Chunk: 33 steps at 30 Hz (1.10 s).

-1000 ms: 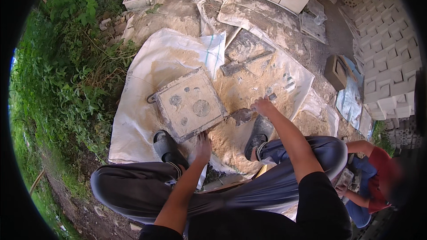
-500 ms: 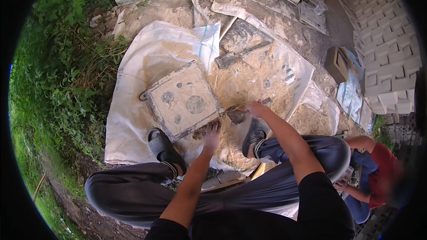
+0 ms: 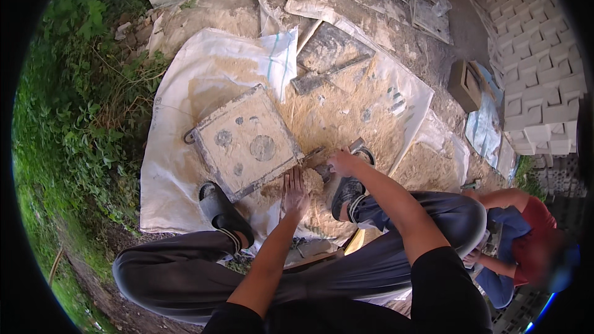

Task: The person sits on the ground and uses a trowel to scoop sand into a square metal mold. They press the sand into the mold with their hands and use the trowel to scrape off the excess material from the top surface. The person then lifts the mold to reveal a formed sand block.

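Note:
A square metal-edged mould lies tilted on the white woven sheet. Its pale, powdery face carries several dark round patches, and a small ring handle sticks out at its left corner. My left hand has its fingers stretched out at the mould's near right edge, beside a heap of tan powder. In my right hand, closed fingers grip what looks like a trowel. Its dark blade reaches down-left to the powder, and the handle end shows past the fist.
My sandalled feet flank the work. Behind lies a dark flat frame on the powder-covered sheet. Plants grow at left. Stacked pale blocks and a brown box stand at right, with a person in red crouching nearby.
My right hand has moved left and slightly nearer with the tool, toward my left hand. The powder heap between the hands shows more. The whole view has shifted slightly.

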### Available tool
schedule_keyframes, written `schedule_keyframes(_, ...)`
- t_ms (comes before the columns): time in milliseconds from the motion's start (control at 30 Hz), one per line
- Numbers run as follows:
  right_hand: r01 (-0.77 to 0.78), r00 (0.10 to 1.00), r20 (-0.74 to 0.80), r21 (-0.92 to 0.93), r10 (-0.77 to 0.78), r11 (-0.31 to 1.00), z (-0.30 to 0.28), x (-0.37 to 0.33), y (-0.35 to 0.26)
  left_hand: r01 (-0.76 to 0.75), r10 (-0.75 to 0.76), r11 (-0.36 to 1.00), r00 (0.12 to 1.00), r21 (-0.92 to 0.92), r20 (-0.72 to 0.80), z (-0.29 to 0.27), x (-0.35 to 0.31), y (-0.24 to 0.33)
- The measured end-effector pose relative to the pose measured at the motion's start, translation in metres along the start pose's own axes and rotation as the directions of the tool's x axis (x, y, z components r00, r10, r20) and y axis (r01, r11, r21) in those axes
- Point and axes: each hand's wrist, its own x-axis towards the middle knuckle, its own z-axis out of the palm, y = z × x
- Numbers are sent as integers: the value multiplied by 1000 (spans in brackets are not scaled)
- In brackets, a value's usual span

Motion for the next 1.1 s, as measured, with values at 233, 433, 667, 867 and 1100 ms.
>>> schedule_keyframes(233, 41, 997, 68, -101, -34, 994, -47, -24, -26, -205, 151, 860, 977, -467, -151, -53, -15, 1)
schedule_keyframes(433, -27, 999, 33, -155, 32, 988, -151, -44, -65, -384, 272, 857, 904, -343, -331, -137, -8, -46)
schedule_keyframes(667, 19, 1000, -19, -107, -21, 994, -230, -19, -156, 183, -456, 814, 790, -551, -411, -185, -18, -148)
schedule_keyframes(867, 135, 976, 172, 2, -134, 991, -250, -18, -159, 453, -657, 671, 730, -586, -189, -166, -44, -180)
schedule_keyframes(1100, -42, 991, -130, -96, 29, 995, -304, -120, -185, 420, -541, 835, 747, -356, -387, -136, -6, -180)
